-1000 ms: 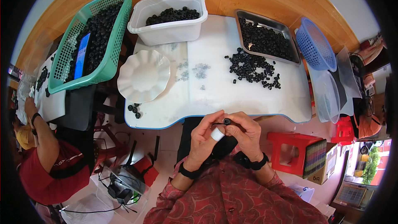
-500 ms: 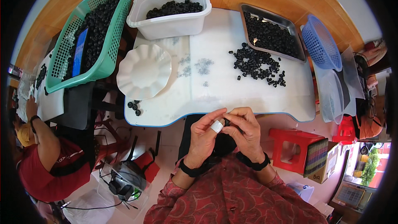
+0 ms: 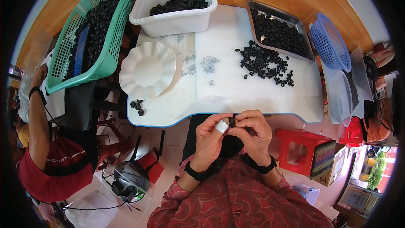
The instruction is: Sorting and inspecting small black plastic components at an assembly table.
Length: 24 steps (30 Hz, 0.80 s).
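Both hands meet just below the near edge of the white table (image 3: 253, 97). Left hand (image 3: 211, 137), thumb taped white, and right hand (image 3: 253, 133) are pinched closed together on one small black cylindrical part (image 3: 232, 121), held over the lap, off the table. Risk: the grip is fingertip-only; a slip would drop the part to the floor. Loose pile of black parts (image 3: 265, 65) lies well apart, past the fingers.

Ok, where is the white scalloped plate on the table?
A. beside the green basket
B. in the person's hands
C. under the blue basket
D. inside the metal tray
A: the plate lies empty on the table, right beside the green basket.
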Available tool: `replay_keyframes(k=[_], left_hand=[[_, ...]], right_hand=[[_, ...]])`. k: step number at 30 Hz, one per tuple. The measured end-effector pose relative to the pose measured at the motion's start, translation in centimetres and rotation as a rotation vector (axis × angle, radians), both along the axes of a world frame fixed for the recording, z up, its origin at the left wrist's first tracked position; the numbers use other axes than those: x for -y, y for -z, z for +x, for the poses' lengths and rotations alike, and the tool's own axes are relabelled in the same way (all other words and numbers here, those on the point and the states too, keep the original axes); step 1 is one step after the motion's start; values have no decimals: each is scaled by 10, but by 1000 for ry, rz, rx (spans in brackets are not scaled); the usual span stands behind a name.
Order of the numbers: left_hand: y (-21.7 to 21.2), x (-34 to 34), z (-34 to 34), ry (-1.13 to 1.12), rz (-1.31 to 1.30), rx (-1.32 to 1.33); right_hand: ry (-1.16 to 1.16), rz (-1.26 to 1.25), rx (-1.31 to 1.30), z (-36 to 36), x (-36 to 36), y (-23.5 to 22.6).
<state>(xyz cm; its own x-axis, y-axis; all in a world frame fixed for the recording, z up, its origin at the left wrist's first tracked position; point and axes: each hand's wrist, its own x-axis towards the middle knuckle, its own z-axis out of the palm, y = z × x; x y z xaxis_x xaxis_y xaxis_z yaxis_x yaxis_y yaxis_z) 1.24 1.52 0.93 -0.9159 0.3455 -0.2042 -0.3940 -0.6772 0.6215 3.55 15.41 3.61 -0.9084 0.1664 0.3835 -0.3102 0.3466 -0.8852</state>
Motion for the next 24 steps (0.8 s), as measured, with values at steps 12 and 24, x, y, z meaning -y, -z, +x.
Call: replay_keyframes(k=[12,24], left_hand=[[-2,1,2,-13,-32,-68],[-4,1,4,-38,-79,-110]], right_hand=[[-25,-118,56,3,-2,0],[-58,-248,90,4,-1,-4]])
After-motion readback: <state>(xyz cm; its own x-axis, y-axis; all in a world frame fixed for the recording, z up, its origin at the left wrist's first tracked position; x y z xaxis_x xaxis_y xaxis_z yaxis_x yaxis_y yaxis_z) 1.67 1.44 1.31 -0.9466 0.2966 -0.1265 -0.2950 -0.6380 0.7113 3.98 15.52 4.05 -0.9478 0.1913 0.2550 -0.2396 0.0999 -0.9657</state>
